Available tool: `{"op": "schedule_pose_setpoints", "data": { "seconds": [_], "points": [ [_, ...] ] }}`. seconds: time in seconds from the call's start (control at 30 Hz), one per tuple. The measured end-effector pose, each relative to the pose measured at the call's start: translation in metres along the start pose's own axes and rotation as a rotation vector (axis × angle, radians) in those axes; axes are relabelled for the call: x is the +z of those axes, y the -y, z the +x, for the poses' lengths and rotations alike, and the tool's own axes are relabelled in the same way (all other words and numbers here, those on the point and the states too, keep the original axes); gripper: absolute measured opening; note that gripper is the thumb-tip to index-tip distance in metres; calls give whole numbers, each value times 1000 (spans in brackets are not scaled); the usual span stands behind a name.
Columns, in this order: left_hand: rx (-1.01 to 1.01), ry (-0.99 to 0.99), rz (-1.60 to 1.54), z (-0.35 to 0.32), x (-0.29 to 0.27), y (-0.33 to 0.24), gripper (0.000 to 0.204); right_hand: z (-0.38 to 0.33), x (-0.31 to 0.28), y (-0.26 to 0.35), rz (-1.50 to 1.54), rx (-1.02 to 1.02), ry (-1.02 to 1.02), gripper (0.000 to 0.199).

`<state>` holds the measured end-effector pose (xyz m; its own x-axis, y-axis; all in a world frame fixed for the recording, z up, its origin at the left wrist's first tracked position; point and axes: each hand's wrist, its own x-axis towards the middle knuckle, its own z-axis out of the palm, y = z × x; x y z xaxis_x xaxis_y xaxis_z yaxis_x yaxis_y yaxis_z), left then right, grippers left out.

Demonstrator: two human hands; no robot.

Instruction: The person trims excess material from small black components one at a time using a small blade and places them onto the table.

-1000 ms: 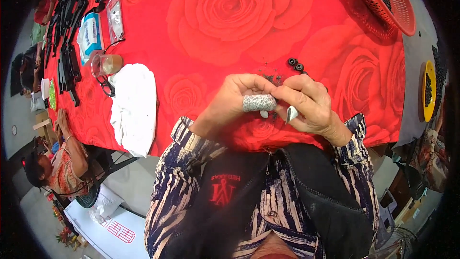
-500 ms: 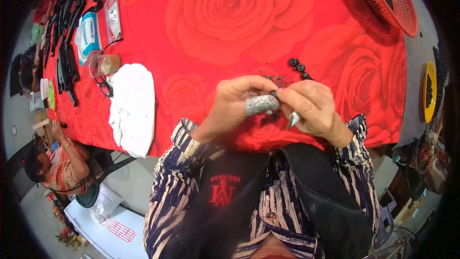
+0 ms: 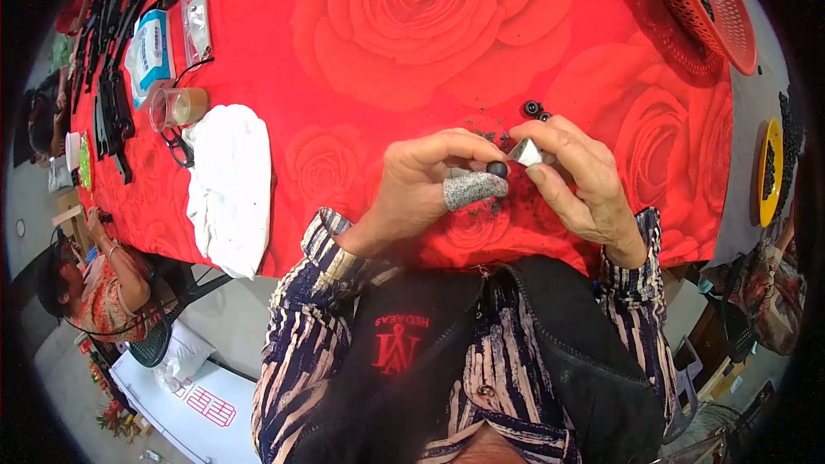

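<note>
My left hand (image 3: 417,174) pinches a small round black part (image 3: 497,168) at its fingertips. A grey speckled fabric sleeve (image 3: 473,190) covers my left thumb. In my right hand (image 3: 580,180) is a small silver blade-like tool (image 3: 526,152), its handle mostly hidden by the fingers. The tool's tip is just right of the black part; whether they touch I cannot tell. Just beyond my right fingers lie similar black round parts (image 3: 532,108), partly covered by the hand. Dark crumbs (image 3: 490,136) are scattered on the cloth around and under both hands.
A red flowered cloth (image 3: 344,51) covers the table. At the left lie a white cloth (image 3: 228,189), a cup of brownish liquid (image 3: 189,106), glasses (image 3: 179,148), a wipes pack (image 3: 153,53) and black strips (image 3: 110,116). A red basket (image 3: 726,21) holds black pieces. Another person (image 3: 107,288) sits at left.
My right hand has turned and drawn the silver tool up to the black part's right side. The black part now shows more clearly in my left fingers.
</note>
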<state>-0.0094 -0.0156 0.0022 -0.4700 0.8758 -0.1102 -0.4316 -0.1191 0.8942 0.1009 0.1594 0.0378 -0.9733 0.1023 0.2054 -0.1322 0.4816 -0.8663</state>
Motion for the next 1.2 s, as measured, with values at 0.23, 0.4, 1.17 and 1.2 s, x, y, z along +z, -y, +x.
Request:
{"op": "schedule_pose_setpoints", "data": {
  "seconds": [0.23, 0.4, 1.17, 1.2],
  "points": [
    [-1, 10, -1, 1, 1, 1, 27, -2, 0, -1, -16, 10, 28, 30],
    [19, 6, 32, 0, 1, 1, 28, -2, 2, -2, -8, 23, 23, 28],
    [-46, -28, 11, -1, 6, -1, 27, -3, 4, -2, -50, -1, -7, 29],
    [-45, -35, -5, -1, 6, 0, 27, -3, 5, -3, -57, -2, -13, 29]
  ]
}}
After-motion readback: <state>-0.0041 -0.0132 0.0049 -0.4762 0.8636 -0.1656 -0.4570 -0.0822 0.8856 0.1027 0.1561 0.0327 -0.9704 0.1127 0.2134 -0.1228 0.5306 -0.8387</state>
